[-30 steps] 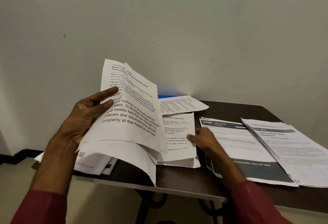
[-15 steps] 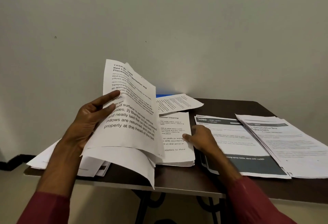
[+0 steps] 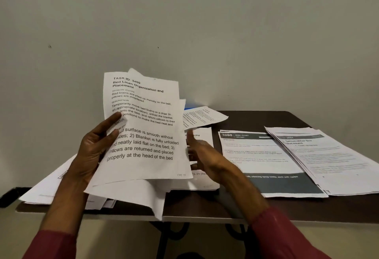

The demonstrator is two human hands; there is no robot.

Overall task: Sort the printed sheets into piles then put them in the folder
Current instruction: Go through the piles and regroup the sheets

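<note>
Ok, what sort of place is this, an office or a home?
Likely a plain room at home or in a small office, set up for paperwork; which I cannot tell. A small dark table stands against a bare wall, with sheets piled on it and a blue folder at the back.

Place: plain office-like or study room.
Evidence: dark desk set against a bare pale wall; piles of printed sheets across it; blue folder at its far edge.
</note>
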